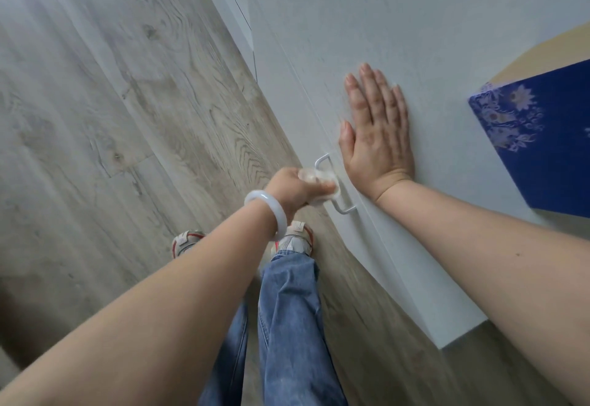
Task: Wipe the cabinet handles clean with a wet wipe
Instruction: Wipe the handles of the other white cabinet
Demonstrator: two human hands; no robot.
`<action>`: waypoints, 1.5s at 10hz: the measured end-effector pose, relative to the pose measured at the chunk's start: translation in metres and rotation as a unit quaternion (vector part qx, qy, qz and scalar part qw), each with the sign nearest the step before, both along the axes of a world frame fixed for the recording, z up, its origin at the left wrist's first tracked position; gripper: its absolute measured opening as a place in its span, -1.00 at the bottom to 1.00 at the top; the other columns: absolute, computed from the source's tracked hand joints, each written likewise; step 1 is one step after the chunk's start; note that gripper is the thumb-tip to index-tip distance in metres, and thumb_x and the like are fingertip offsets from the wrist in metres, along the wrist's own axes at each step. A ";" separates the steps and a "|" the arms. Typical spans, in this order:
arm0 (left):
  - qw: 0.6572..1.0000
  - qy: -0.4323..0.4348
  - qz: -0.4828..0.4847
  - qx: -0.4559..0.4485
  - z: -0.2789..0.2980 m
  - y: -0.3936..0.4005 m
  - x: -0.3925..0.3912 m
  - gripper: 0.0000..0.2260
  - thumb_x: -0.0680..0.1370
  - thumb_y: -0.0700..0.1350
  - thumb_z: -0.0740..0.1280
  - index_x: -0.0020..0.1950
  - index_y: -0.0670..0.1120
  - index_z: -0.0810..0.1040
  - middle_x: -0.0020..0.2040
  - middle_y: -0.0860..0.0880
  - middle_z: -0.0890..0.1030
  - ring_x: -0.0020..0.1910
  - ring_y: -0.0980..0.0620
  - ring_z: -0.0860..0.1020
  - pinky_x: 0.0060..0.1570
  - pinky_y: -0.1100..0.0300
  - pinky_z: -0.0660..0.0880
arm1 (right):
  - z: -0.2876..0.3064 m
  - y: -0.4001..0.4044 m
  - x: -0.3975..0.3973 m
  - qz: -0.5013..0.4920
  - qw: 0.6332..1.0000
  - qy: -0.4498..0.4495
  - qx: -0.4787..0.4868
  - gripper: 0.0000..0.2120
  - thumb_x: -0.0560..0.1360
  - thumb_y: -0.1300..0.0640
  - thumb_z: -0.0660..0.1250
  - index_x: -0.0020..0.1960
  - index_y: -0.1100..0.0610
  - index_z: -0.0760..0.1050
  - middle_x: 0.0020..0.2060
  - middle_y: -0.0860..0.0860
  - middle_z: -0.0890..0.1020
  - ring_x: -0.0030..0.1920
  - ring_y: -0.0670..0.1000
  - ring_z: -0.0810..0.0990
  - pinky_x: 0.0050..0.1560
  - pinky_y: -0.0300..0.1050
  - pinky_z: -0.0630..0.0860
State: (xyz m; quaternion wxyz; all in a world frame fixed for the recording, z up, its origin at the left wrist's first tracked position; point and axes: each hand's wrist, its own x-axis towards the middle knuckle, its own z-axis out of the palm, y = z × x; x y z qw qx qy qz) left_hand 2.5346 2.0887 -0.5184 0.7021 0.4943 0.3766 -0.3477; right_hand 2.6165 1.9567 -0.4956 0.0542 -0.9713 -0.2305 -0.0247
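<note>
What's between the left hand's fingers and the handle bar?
The wet wipe, bunched in the left hand and wrapped around the cabinet handle; head view shows it. Right hand lies flat alongside.

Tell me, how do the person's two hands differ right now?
The left hand is curled shut around a wet wipe on the cabinet handle; the right hand lies open and flat on the cabinet door, holding nothing. The left wrist wears a pale bangle; the right wrist is bare. Both arms are bare.
</note>
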 end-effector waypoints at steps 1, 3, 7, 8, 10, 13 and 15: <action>0.996 -0.019 0.062 0.054 0.003 0.000 0.006 -0.91 0.45 -0.21 0.50 -0.13 -0.20 0.63 -0.26 -0.07 0.64 -0.31 0.06 0.58 -0.16 0.23 0.56 | 0.000 0.000 0.000 -0.002 1.000 0.000 -0.002 -0.43 0.56 0.04 0.08 0.53 0.16 0.18 0.52 0.13 0.20 0.53 0.10 0.15 0.50 0.16 0.09; 0.997 0.020 -0.058 0.037 0.004 -0.027 -0.026 -0.81 0.40 -0.09 0.54 -0.12 -0.17 0.64 -0.15 -0.11 0.69 -0.10 -0.04 0.66 0.09 0.07 0.58 | 0.000 0.000 0.000 -0.003 1.000 0.002 -0.004 -0.43 0.56 0.03 0.07 0.54 0.16 0.17 0.52 0.13 0.20 0.53 0.10 0.14 0.50 0.15 0.08; 0.995 0.058 0.050 0.064 0.017 -0.039 -0.025 -0.86 0.39 -0.15 0.53 -0.19 -0.13 0.60 -0.23 -0.14 0.65 -0.22 -0.06 0.59 0.06 -0.04 0.58 | 0.000 0.000 0.000 -0.001 1.000 0.003 -0.002 -0.44 0.56 0.04 0.07 0.53 0.17 0.18 0.52 0.14 0.20 0.53 0.10 0.15 0.50 0.16 0.09; 0.988 0.029 0.135 0.064 0.012 -0.019 -0.004 -0.82 0.38 -0.20 0.56 -0.11 -0.14 0.61 -0.16 -0.13 0.69 -0.15 -0.11 0.66 0.00 0.01 0.62 | 0.000 0.001 0.000 0.001 1.000 0.004 -0.001 -0.43 0.55 0.04 0.07 0.53 0.17 0.19 0.52 0.14 0.20 0.53 0.11 0.15 0.50 0.16 0.09; 0.974 -0.001 0.212 0.079 0.015 -0.026 0.000 -0.82 0.42 -0.26 0.51 -0.22 0.00 0.62 -0.29 0.04 0.66 -0.18 0.01 0.63 0.11 -0.06 0.59 | 0.001 0.000 0.001 0.000 1.000 0.010 -0.001 -0.43 0.55 0.05 0.08 0.53 0.18 0.19 0.52 0.15 0.20 0.53 0.12 0.15 0.50 0.17 0.08; 0.970 -0.009 0.224 0.088 0.006 -0.005 0.026 -0.83 0.44 -0.26 0.51 -0.24 -0.06 0.56 -0.33 0.00 0.63 -0.27 -0.01 0.61 -0.06 0.00 0.61 | 0.002 0.000 0.000 0.002 1.000 0.012 -0.005 -0.43 0.55 0.05 0.08 0.53 0.18 0.18 0.52 0.15 0.19 0.53 0.11 0.14 0.50 0.16 0.07; 0.954 0.038 0.298 0.009 0.011 -0.026 -0.002 -0.89 0.43 -0.27 0.51 -0.11 -0.14 0.63 -0.19 -0.09 0.68 -0.19 0.00 0.66 -0.06 0.11 0.64 | 0.002 0.001 0.000 0.001 1.000 0.015 -0.006 -0.43 0.55 0.06 0.09 0.54 0.18 0.17 0.53 0.15 0.18 0.53 0.11 0.13 0.51 0.16 0.06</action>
